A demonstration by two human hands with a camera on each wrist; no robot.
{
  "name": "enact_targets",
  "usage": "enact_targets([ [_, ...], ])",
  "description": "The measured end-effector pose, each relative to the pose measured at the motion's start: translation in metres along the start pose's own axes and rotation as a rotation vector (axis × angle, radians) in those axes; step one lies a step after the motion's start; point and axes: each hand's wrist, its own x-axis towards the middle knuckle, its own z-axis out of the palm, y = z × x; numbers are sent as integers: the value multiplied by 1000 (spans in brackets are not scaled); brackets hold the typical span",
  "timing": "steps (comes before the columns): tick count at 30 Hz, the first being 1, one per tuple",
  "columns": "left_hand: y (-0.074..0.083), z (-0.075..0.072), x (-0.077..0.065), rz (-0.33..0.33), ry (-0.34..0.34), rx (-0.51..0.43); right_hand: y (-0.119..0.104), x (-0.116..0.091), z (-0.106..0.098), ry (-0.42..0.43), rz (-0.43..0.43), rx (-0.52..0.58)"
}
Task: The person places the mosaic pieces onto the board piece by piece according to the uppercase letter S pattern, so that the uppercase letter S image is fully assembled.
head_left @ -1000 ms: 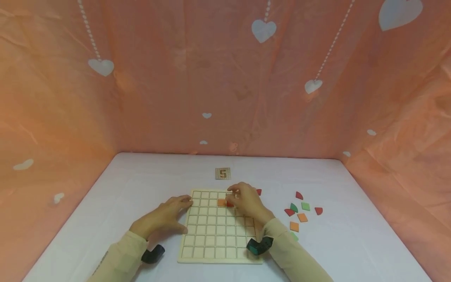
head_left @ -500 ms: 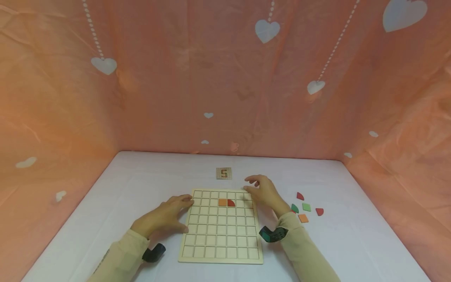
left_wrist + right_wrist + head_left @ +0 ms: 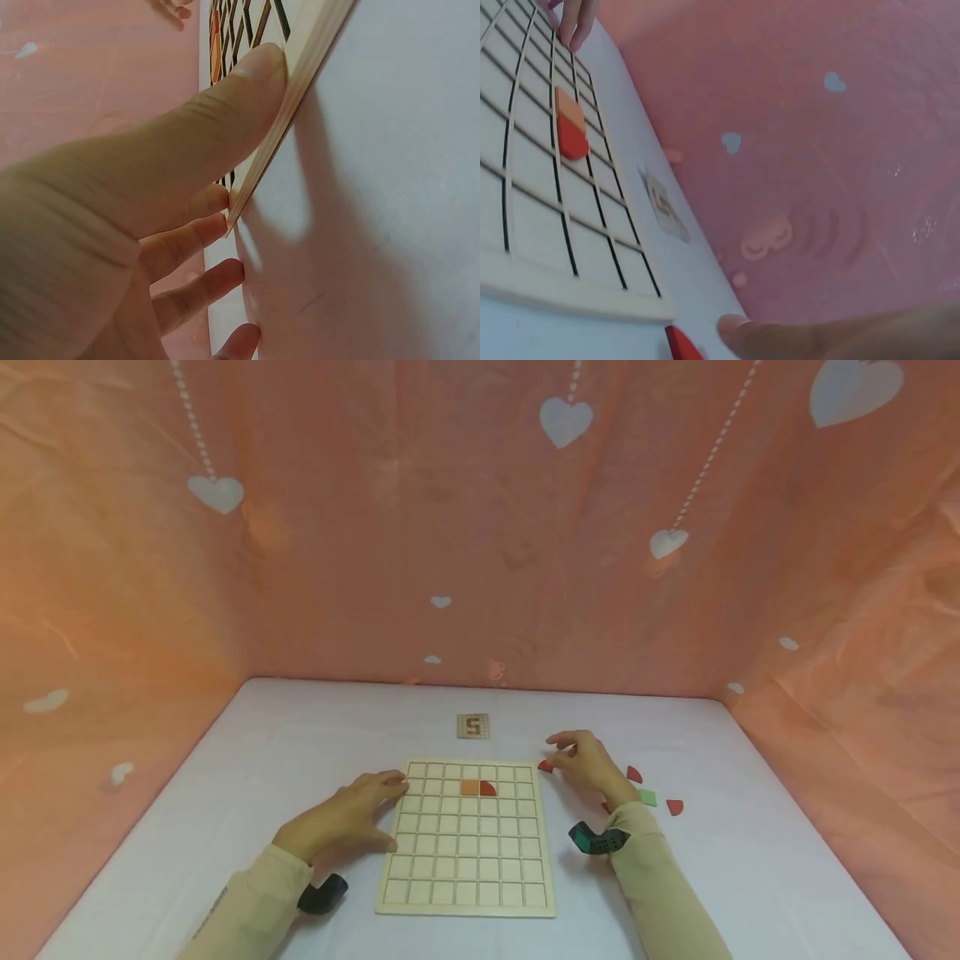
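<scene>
My relaxed left hand (image 3: 341, 817) touches the gridded wooden board (image 3: 467, 867) at nine o'clock — my loose-fingered right hand (image 3: 590, 766) hangs beside a red quarter-circle tile (image 3: 545, 767) at two.

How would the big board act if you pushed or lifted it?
The board looks stiff: its wood-like edge is straight. Wide and flat, it would probably slide, not roll. Tilted, it might spill the orange square and red piece lying on it.

Beige long sleeves (image 3: 663, 881), black devices (image 3: 597, 839) at both cuffs (image 3: 632, 818)
The left sleeve (image 3: 251, 893) bears dark marking (image 3: 209, 913), too small to read; the left device (image 3: 322, 896) is curved, the right device bent, with a teal patch (image 3: 582, 841) and small dots (image 3: 611, 840).
</scene>
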Motion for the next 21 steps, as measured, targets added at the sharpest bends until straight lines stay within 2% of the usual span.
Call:
enact_targets([
  [4,-1,-1,1,0,1,1,5,-1,1,-22,50,0],
  [13,-1,0,1,17,-1,-1,12,-6,10,-1,146,25],
  [21,0,-1,0,16,3,-4,11,-2,14,19,85,-47],
])
